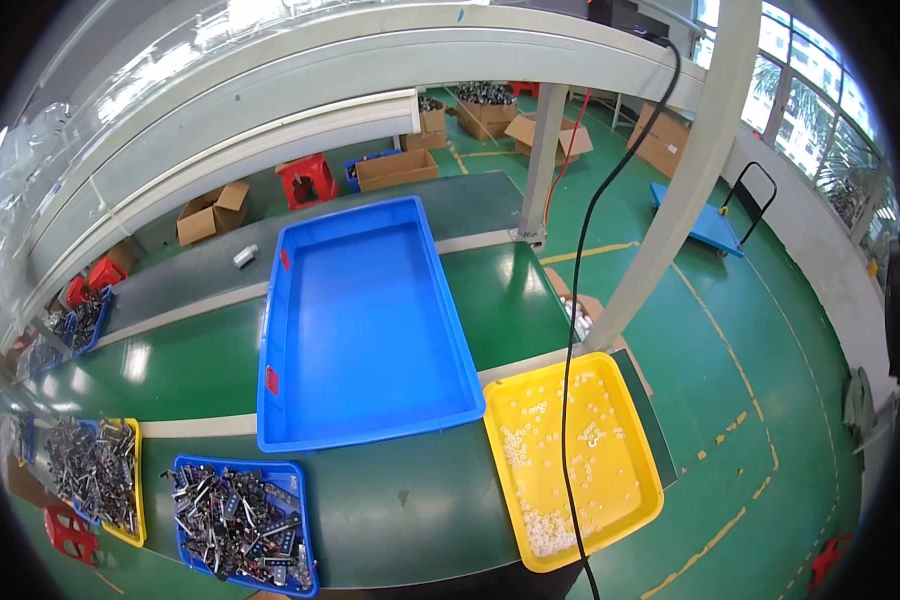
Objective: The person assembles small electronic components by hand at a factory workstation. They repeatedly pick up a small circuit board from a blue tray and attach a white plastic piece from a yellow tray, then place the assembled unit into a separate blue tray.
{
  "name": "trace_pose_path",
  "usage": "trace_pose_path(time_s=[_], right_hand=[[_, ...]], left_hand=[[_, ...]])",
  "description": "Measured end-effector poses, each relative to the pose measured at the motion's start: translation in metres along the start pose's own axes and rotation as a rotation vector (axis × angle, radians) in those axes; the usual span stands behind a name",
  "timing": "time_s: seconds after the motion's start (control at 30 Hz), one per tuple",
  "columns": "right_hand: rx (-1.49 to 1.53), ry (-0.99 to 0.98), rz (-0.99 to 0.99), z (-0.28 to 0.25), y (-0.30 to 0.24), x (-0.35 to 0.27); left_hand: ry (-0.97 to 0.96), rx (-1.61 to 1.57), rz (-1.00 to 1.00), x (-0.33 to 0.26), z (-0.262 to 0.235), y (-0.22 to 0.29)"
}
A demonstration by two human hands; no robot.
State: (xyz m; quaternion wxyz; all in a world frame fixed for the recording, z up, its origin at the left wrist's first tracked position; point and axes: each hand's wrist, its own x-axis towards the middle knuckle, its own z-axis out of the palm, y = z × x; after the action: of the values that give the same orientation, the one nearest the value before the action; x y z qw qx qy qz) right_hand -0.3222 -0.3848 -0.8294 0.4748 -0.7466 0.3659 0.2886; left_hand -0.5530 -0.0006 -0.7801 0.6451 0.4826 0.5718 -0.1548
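Observation:
Neither of my hands shows in the head view. Nearest to me, at the right end of the bench, a yellow tray (632, 500) holds many small white ring-like pieces (550, 533), heaped thickest at its near left corner. A large blue tray (360, 300) with nothing in it lies across the green belt in the middle. To the left, a smaller blue tray (308, 545) is piled with dark electronic parts with wires (238, 520). Farther left, a yellow tray (138, 480) carries more such parts.
A black cable (582, 260) hangs down in front of the near yellow tray. A slanted white post (685, 190) rises behind it. Cardboard boxes (398, 172), a red stool (308, 182) and a blue trolley (705, 222) stand on the floor beyond the bench.

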Motion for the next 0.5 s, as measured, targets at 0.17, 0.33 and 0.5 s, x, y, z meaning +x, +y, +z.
trace_pose_path(time_s=[0.17, 0.33, 0.5], right_hand=[[-0.019, 0.126, -0.187, -0.012, 0.056, 0.017], [0.528, -0.008, -0.002, -0.059, 0.076, 0.027], [0.228, -0.084, -0.08, -0.053, 0.065, 0.0]], left_hand=[[-0.027, 0.006, 0.016, 0.019, -0.009, -0.036], [-0.069, -0.049, -0.03, 0.016, -0.021, -0.086], [-0.075, -0.178, -0.076, 0.003, -0.033, -0.114]])
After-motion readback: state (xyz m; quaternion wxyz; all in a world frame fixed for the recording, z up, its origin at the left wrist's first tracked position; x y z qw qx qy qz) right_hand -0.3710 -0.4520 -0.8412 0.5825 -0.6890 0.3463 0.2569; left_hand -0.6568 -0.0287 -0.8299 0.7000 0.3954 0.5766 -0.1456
